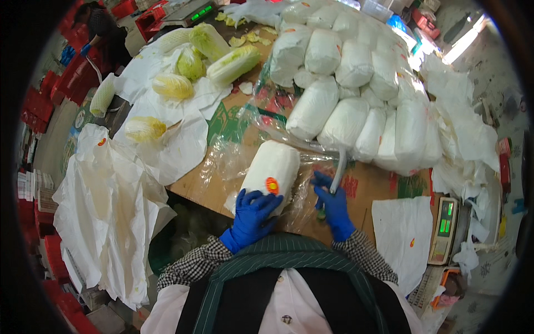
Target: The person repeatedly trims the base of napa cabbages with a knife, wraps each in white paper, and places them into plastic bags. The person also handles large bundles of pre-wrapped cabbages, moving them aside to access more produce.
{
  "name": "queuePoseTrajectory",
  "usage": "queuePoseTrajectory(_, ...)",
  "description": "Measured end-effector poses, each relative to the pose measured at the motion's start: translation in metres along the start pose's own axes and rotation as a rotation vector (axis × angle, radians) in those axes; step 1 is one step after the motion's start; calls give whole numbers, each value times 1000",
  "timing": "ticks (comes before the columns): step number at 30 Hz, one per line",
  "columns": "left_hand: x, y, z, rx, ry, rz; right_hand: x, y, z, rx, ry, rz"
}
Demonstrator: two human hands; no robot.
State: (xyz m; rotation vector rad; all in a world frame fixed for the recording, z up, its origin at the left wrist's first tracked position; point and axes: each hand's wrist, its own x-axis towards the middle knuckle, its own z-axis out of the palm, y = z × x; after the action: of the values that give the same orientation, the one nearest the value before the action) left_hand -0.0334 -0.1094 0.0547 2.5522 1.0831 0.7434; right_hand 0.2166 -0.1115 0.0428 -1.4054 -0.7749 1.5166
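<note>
My left hand (255, 215), in a blue glove, lies with spread fingers over the near end of a white paper-wrapped bundle (267, 165). The bundle bears an orange and yellow sticker just beyond my fingertips. What is inside it is hidden. My right hand (335, 208), also gloved in blue, is curled around a long narrow grey object (340, 171) that points away from me; its exact kind is unclear. Clear plastic film (298, 200) lies crumpled between my hands. Several similar white wrapped bundles (344, 119) are stacked beyond, inside clear plastic.
Napa cabbages (233, 64) and white paper (183, 150) cover the left side of the cardboard-topped table (204, 179). More paper sheets (112, 200) hang at its left edge. A digital scale (443, 234) stands at right. Another person (104, 35) stoops near red crates (77, 81).
</note>
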Motion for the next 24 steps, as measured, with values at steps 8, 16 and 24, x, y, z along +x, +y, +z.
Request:
queuePoseTrajectory(8, 20, 2, 6, 12, -3, -281, 23, 5, 17, -630, -96, -541)
queuePoseTrajectory(16, 23, 1, 17, 23, -5, -344, 6, 9, 38, -692, -39, -451)
queuePoseTrajectory(24, 25, 18, 28, 189, -1, -354, 19, 10, 28, -636, -188, -282)
